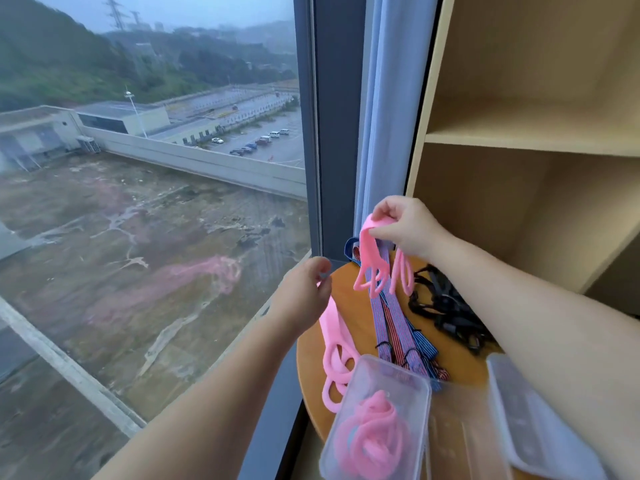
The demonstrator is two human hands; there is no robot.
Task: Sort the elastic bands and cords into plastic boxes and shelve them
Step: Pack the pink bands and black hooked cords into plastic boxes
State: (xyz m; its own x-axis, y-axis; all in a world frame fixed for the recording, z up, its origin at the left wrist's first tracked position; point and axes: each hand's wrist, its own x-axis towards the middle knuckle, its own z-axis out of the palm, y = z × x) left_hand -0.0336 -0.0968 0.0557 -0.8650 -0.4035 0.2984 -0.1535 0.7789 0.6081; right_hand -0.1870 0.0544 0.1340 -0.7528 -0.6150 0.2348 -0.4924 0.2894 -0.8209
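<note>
The right hand [405,230] pinches a pink elastic band [367,265] in its fingers. The band dangles lengthwise toward 6 o'clock, where the clear plastic box [398,375] waits. Whether the left hand [304,292] grips anything is unclear.

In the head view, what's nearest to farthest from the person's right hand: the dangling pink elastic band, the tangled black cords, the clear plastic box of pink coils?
1. pink elastic band, pinched by the right hand.
2. tangled black cords, below it, right side.
3. clear plastic box, closest to the camera.
</note>
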